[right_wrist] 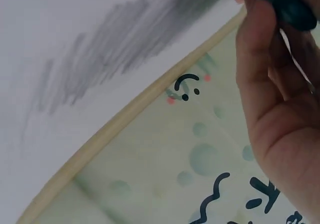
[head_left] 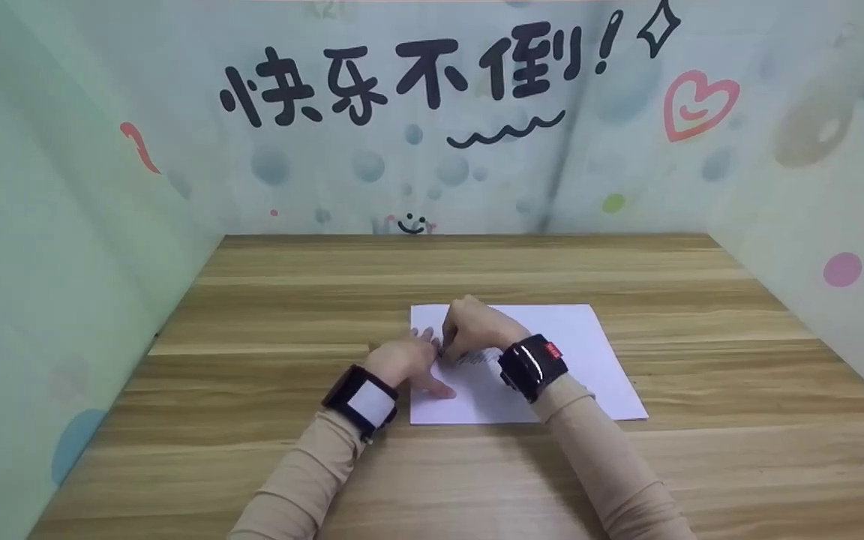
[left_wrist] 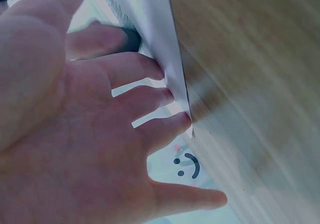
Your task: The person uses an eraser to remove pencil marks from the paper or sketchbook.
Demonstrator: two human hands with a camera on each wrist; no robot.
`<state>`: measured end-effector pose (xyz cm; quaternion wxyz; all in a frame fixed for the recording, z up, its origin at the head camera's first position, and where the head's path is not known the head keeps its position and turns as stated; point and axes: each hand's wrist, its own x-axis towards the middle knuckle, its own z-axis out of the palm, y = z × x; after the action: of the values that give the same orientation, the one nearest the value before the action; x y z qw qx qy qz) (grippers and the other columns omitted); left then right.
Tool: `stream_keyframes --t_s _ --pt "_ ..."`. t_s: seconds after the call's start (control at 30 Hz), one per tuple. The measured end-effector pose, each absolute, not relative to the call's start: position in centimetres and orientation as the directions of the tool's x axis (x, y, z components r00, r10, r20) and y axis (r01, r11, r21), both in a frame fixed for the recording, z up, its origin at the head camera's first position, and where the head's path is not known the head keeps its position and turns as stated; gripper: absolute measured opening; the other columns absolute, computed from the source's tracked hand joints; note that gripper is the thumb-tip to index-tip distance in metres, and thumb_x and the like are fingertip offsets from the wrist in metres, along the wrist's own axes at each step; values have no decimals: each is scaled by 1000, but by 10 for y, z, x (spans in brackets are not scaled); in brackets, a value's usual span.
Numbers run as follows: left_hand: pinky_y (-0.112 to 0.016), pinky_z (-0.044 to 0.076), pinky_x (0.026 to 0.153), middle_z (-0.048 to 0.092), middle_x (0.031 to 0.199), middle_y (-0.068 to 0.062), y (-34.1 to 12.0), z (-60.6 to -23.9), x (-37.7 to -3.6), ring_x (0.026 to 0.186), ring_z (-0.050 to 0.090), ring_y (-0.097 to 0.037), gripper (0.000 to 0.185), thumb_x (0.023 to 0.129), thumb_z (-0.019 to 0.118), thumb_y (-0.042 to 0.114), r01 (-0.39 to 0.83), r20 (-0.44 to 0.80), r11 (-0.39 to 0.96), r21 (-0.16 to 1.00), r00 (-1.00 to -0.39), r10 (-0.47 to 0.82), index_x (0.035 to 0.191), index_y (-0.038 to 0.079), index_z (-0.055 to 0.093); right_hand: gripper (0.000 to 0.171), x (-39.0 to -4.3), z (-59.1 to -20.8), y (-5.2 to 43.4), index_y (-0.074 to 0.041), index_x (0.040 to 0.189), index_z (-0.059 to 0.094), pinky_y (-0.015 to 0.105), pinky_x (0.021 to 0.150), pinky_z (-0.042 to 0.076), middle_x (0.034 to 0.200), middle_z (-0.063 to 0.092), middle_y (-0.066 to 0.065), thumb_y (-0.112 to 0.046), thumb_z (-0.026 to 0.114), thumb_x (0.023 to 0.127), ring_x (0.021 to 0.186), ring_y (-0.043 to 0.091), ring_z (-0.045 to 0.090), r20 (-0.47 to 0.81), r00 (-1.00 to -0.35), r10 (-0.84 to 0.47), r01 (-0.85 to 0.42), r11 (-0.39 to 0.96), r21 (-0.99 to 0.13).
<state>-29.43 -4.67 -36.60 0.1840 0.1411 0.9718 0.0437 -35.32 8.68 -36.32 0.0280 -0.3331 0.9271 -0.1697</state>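
A pale green booth wall [head_left: 432, 150] painted with black characters, bubbles and a small smiley face [head_left: 411, 223] closes in a wooden table [head_left: 477, 480] on three sides. A white sheet of paper [head_left: 589, 352] lies flat near the middle of the table, and both hands work at its left part.

The left hand [head_left: 406, 364] rests on the sheet's left edge with its fingers [left_wrist: 150, 69] straight and spread, the tips pressing the paper's border against the wood; it grips nothing. This looks like a bracing hold, meant to keep the sheet from sliding. The right hand [head_left: 473, 326] is curled, and the right wrist view shows its fingers closed round a dark blunt object [right_wrist: 282, 4] held down against the paper at the end of a patch of grey pencil shading [right_wrist: 115, 44]. The object may be an eraser or a drawing stub; only a blurred bit of it shows, so its kind cannot be told.

From the head camera the object is hidden under the right hand, and the shading shows only as a faint grey streak beside the black wrist camera [head_left: 533, 366]. The left thumb [left_wrist: 190, 196] hangs off the sheet, over the table.
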Motion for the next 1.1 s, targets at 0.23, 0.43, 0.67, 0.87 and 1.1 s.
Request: stream_keyframes --t_s 0.23,0.43,0.67,0.87,1.1 --pt "-73 15 101 12 155 -2 -46 -364 -292 143 12 -25 93 74 65 58 238 -360 964 117 -895 265 145 12 26 8 -350 -361 87 -8 68 74 16 49 46 65 71 4 -11 78 61 51 5 55 22 -774 -633 -603 725 -332" --pt "-71 16 102 12 155 -2 -45 -364 -291 143 11 -25 93 75 65 57 249 -369 962 114 -888 273 146 12 24 7 -352 -362 88 -8 65 73 17 50 45 64 70 4 -11 78 61 52 7 55 49 -791 -610 -592 742 -315" --pt "-67 20 104 11 156 -3 -45 -364 -293 143 11 -25 93 76 63 58 254 -378 964 83 -886 267 146 12 23 8 -356 -362 89 -7 67 73 20 53 48 66 71 5 -11 77 62 55 8 57 63 -808 -586 -572 755 -321" --pt "-70 19 102 11 156 -3 -45 -362 -294 143 11 -25 92 76 61 59 265 -390 962 59 -881 267 146 14 22 8 -357 -362 89 -7 67 73 19 51 48 65 71 5 -11 77 62 53 8 57 37 -817 -576 -552 762 -337" --pt "-72 20 100 11 156 -1 -45 -362 -293 143 11 -24 94 75 62 60 250 -385 967 45 -889 248 147 15 22 8 -357 -362 89 -7 66 73 19 49 47 64 70 6 -10 77 61 51 8 55 39 -828 -559 -537 771 -343"
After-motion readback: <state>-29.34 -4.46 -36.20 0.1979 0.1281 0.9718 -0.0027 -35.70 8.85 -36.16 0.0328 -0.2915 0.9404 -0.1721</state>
